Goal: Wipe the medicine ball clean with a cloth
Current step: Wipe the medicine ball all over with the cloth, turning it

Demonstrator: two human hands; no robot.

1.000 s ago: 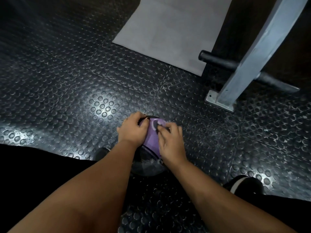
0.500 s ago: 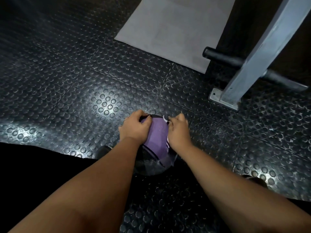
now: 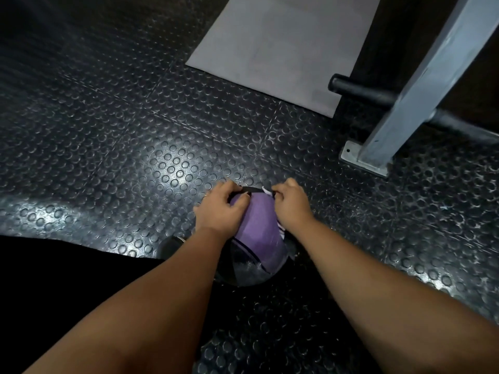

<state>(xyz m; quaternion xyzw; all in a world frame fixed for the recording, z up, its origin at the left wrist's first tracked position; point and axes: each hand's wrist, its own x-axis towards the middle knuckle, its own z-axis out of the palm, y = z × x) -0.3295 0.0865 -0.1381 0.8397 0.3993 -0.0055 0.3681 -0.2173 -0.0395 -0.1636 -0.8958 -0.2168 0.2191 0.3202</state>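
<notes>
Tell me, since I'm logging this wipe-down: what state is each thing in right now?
medicine ball, resting on the studded floor, mostly covered
purple cloth, draped over the ball, pulled taut
left hand, fingers curled on the cloth's left edge
right hand, pinching the cloth's far right corner
grey mat, lying flat
grey post, standing on its base plate

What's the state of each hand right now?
Left hand: closed, gripping the purple cloth draped over the medicine ball.
Right hand: closed, pinching the same cloth's far edge.
</notes>
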